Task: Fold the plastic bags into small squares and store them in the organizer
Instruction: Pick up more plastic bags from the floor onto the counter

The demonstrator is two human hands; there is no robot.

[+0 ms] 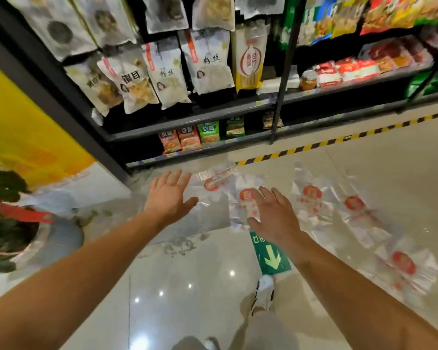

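Several clear plastic bags with red round logos lie spread flat on the pale tiled floor. One bag (210, 184) lies just right of my left hand (168, 195), another bag (240, 205) lies under the fingers of my right hand (276, 214), and further bags (312, 200) (357, 210) (405, 266) trail off to the right. Both hands reach forward with fingers straight and spread, holding nothing. I cannot tell whether they touch the bags. No organizer is in view.
A dark shop shelf (187, 120) with hanging food packets stands straight ahead. Yellow-black tape (314, 145) runs along the floor. A green arrow sticker (272, 256) lies below my right hand. Bagged greens (8, 223) sit at the left. My shoe (263, 294) is below.
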